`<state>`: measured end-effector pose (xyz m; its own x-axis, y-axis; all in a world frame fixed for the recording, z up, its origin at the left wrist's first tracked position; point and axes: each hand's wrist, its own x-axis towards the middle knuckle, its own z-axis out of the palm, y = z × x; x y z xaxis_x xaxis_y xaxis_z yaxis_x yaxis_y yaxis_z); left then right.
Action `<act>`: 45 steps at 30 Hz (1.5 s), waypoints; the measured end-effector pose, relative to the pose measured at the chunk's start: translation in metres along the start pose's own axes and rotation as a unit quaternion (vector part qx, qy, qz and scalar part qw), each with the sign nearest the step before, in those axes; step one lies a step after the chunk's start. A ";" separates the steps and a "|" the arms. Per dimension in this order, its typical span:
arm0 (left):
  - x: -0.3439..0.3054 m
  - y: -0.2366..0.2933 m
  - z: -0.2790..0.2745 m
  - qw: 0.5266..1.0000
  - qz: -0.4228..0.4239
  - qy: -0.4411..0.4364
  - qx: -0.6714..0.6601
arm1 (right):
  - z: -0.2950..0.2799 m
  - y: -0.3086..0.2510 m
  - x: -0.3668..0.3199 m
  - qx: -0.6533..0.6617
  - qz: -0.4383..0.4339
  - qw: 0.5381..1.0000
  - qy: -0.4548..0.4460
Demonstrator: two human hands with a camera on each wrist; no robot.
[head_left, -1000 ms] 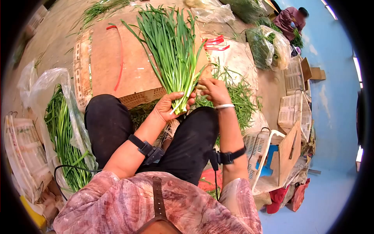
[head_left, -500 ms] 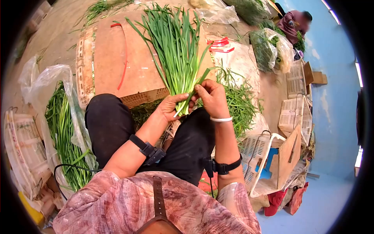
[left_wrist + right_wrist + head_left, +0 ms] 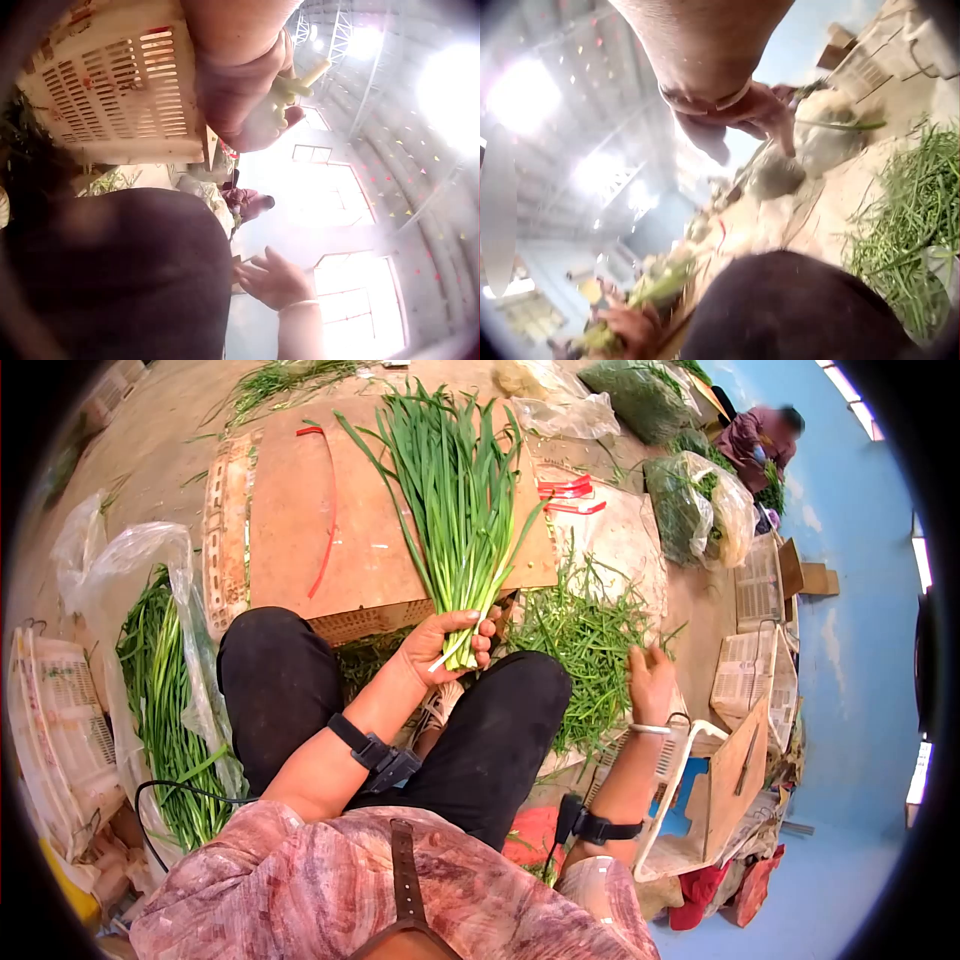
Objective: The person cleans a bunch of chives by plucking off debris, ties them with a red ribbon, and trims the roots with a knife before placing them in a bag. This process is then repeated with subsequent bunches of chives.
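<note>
My left hand (image 3: 450, 643) grips a bunch of garlic chives (image 3: 465, 530) near its pale stem ends. The green leaves fan away over a brown board (image 3: 300, 510). In the left wrist view, pale stem ends (image 3: 319, 73) stick out past the curled left fingers. Out to the right, my right hand (image 3: 651, 682) is over the edge of a heap of loose green leaves (image 3: 585, 650), fingers loosely extended. One thin green leaf (image 3: 844, 125) shows right by its fingertips in the right wrist view.
One red tie strip (image 3: 325, 510) lies on the board, and several more red strips (image 3: 570, 490) lie to its right. A plastic bag of chives (image 3: 160, 690) stands at my left. Crates (image 3: 745, 650) line the right side. Another person (image 3: 755, 440) sits by stuffed bags (image 3: 690, 510).
The right hand was pinching a leaf at the bunch's stems; it has swung out to the right, away from the bunch. The left hand keeps its grip.
</note>
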<state>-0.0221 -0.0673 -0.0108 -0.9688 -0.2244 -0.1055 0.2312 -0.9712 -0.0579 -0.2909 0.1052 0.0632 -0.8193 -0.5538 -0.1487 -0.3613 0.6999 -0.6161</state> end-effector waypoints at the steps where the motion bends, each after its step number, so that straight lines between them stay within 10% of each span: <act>1: -0.004 -0.001 0.006 1.000 0.003 0.004 0.002 | 0.015 -0.037 -0.022 0.177 0.014 0.980 -0.085; 5: -0.020 -0.006 0.027 0.999 -0.034 -0.026 -0.012 | 0.090 -0.092 -0.044 0.511 0.063 0.733 -0.445; 10: -0.065 -0.031 0.029 0.997 -0.047 0.005 0.058 | 0.150 -0.134 -0.070 0.679 0.043 0.495 -0.540; 13: -0.067 -0.017 0.019 0.995 -0.083 -0.009 0.057 | 0.167 -0.132 -0.066 0.636 0.011 0.581 -0.507; 17: -0.067 0.007 0.032 0.921 -0.036 0.060 0.383 | 0.136 -0.166 -0.065 0.560 -0.059 0.728 -0.391; 21: -0.047 0.071 0.102 0.793 0.241 0.024 0.559 | 0.107 -0.209 -0.042 0.427 -0.264 0.799 -0.330; 27: 0.001 0.117 0.191 0.646 0.401 -0.001 0.650 | 0.102 -0.276 -0.009 0.281 -0.495 0.808 -0.155; 32: 0.026 0.155 0.130 0.653 0.379 -0.005 0.655 | 0.143 -0.268 0.018 0.275 -0.441 0.818 -0.246; 41: 0.047 0.142 0.148 0.739 0.342 0.040 0.579 | 0.157 -0.260 0.038 0.190 -0.436 0.868 -0.142; 45: 0.073 0.128 0.173 0.638 0.313 0.151 0.687 | 0.157 -0.251 0.042 0.336 -0.432 0.831 -0.101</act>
<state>-0.0784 -0.2217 0.1458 -0.6154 -0.7789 0.1208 0.0678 0.1005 0.9926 -0.1649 -0.1649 0.0905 -0.2683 -0.8301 0.4888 -0.3902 -0.3702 -0.8430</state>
